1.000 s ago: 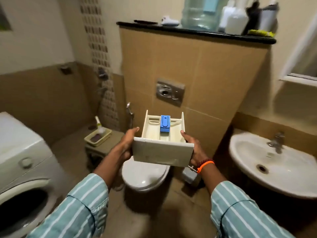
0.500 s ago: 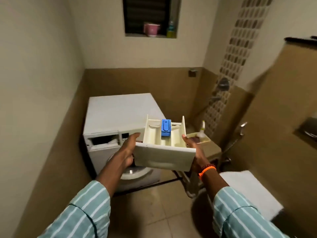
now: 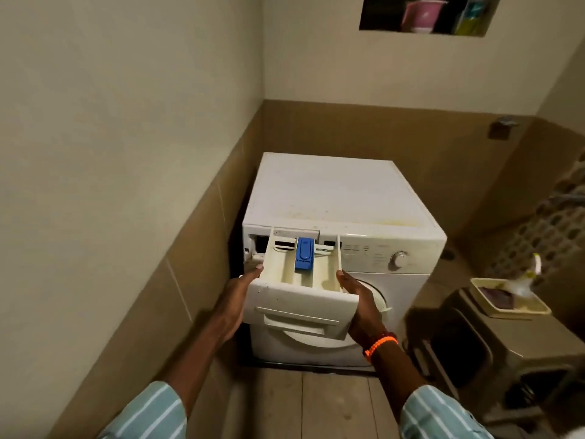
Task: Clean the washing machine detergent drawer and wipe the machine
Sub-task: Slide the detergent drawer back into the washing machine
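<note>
I hold the white detergent drawer (image 3: 300,312) level in front of the white washing machine (image 3: 335,198). My left hand (image 3: 235,299) grips its left side, my right hand (image 3: 361,299) its right side. A blue insert (image 3: 304,253) sits in the drawer's middle compartment. The drawer's back end lines up with the open slot (image 3: 257,243) at the machine's top left; whether it is inside the slot I cannot tell. The control knob (image 3: 399,259) is on the panel to the right. The round door below is mostly hidden by the drawer.
A tiled wall runs close along the left of the machine. To the right stands a grey stool (image 3: 493,340) bearing a cream tray (image 3: 509,301) with a blurred bottle. A wall niche (image 3: 427,14) holds a pink cup above. Tiled floor (image 3: 316,403) lies between me and the machine.
My view swung from the toilet and sink round to the washing machine. I carried the drawer in both hands up close to the machine's open slot.
</note>
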